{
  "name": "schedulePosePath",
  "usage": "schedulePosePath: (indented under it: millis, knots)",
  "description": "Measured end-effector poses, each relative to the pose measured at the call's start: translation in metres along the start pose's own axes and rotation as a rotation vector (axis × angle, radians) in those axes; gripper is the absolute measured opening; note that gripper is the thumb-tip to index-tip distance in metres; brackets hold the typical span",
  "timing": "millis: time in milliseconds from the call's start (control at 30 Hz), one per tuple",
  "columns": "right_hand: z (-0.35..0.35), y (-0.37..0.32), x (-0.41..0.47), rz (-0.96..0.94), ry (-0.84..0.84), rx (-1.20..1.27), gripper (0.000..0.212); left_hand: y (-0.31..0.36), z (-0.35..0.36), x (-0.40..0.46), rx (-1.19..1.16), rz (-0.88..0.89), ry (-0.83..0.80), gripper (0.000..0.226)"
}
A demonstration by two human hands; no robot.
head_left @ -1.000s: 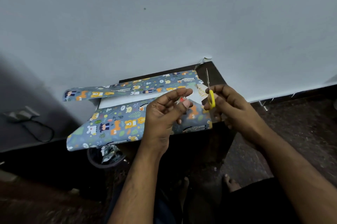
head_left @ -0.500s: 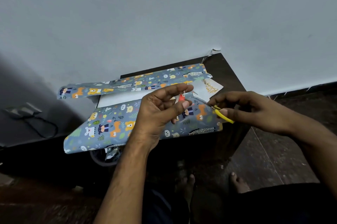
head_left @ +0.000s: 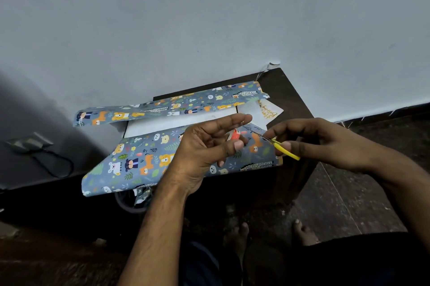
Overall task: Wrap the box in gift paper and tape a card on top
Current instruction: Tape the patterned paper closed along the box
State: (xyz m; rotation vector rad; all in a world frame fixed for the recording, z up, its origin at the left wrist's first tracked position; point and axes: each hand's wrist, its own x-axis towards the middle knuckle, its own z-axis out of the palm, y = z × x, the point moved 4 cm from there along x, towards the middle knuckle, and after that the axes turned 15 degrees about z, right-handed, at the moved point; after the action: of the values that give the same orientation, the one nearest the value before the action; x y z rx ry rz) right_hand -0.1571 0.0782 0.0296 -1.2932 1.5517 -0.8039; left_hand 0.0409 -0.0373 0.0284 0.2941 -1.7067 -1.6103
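Observation:
Blue gift paper (head_left: 139, 160) with cartoon animals lies folded over a white box (head_left: 176, 122) on a small dark table (head_left: 288, 90); the box shows through a gap between the two paper flaps. A white card (head_left: 271, 112) with gold writing lies at the box's right end. My left hand (head_left: 207, 148) hovers above the paper and holds a small red-and-white tape roll (head_left: 235, 135) between thumb and fingers. My right hand (head_left: 311, 141) grips yellow-handled scissors (head_left: 282, 148) whose blades point left toward the tape roll.
A grey wall stands right behind the table. A dark bin (head_left: 132, 202) with paper scraps sits under the table's front edge. A charger with a cable (head_left: 39, 148) lies at the left. My bare feet (head_left: 302, 232) rest on the dark floor.
My right hand has swung the scissors from upright to lying flat, blades now aimed left at the tape. My left hand has kept its hold on the tape roll.

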Motion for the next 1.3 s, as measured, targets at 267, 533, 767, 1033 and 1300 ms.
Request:
schedulePosePath:
  millis: [267,533,767,1033,1300]
  knots:
    - [-0.001,0.003,0.002,-0.008,-0.02,-0.008,0.045,-0.004,-0.001,0.0,-0.009,-0.019,-0.047,0.046]
    - [-0.001,0.007,0.004,-0.015,-0.026,0.016,0.051,-0.005,0.0,-0.001,-0.011,-0.027,-0.062,0.043]
    - [-0.003,0.008,0.004,-0.032,0.015,-0.018,0.024,-0.005,-0.001,-0.001,-0.035,-0.023,-0.063,0.043]
    - [-0.003,0.006,0.005,-0.026,0.039,-0.007,0.024,-0.006,-0.001,-0.001,-0.066,-0.021,-0.057,0.044]
    - [-0.008,0.01,0.005,-0.057,0.114,-0.095,0.033,-0.008,-0.001,0.001,-0.072,-0.012,0.003,0.04]
